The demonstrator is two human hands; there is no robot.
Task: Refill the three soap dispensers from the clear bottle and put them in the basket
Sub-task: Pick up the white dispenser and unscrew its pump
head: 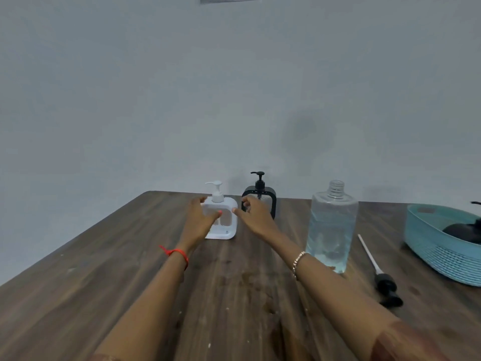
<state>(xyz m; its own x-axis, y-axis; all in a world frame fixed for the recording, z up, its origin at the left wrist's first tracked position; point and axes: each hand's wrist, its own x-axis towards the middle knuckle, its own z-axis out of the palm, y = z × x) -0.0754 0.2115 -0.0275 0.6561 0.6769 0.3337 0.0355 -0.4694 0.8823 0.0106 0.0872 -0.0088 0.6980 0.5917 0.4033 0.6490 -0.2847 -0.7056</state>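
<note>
A white square soap dispenser (226,225) with its pump on stands at the far middle of the wooden table (78,295). My left hand (199,220) reaches across its front with fingers spread, thumb on its face. A black dispenser (268,198) stands just right of it, against the wall. My right hand (253,214) is open in front of that one, between the two dispensers. The clear bottle (330,230), uncapped and holding bluish liquid, stands to the right. Another black dispenser (466,229) lies in the light blue basket (429,246) at the right edge.
A loose black pump head with its long white tube (377,272) lies on the table between the clear bottle and the basket. Dark wet spots mark the wood near the table's middle. A grey wall rises right behind the table's far edge.
</note>
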